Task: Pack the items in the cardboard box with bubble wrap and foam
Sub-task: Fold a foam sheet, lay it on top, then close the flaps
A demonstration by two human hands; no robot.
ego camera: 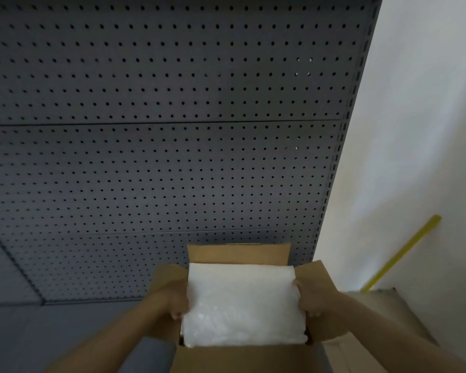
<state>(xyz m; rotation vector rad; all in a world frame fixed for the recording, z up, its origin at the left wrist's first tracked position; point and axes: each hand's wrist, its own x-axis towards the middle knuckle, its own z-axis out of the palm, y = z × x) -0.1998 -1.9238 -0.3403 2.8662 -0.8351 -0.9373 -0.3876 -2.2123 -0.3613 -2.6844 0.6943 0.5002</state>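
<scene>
We hold the white bubble-wrapped bundle [242, 305] by its sides, left hand [170, 302] and right hand [314, 300] both closed on it, over the open cardboard box [237, 253]; next, we judge, lower it level between the flaps.

The white padded bundle [244, 305] fills the mouth of the cardboard box [238, 253], with raised flaps and a hand pressed at each side, leaving free room only above, before the pegboard [159, 130].

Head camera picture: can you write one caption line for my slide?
Left hand and right hand grip a white bubble-wrapped bundle over an open cardboard box.
</scene>
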